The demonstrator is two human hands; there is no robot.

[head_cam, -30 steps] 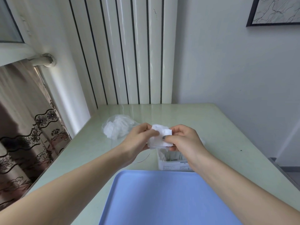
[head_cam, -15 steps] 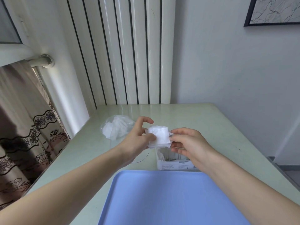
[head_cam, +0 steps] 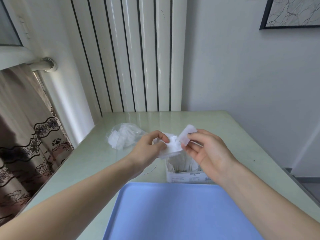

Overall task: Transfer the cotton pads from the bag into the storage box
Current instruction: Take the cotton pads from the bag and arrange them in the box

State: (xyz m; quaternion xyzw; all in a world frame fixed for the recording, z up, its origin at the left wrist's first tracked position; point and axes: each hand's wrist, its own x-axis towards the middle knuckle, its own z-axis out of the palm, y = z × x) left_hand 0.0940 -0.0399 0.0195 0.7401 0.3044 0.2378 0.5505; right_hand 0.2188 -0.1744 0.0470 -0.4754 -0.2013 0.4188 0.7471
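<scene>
My left hand grips a small stack of white cotton pads just above the clear storage box. My right hand pinches a single cotton pad between thumb and fingertips, lifted up and to the right of the stack. The box stands on the table behind the blue tray, partly hidden by my right hand, and holds white contents. The clear plastic bag with more white pads lies on the table to the left of my hands.
A blue tray fills the near table. The pale green glass table meets a radiator and wall behind, a curtain at left, and its right edge drops to the floor.
My hands, first both pressed on the stack, have parted. The right hand has peeled one pad off and raised it to the right; the left hand keeps the stack.
</scene>
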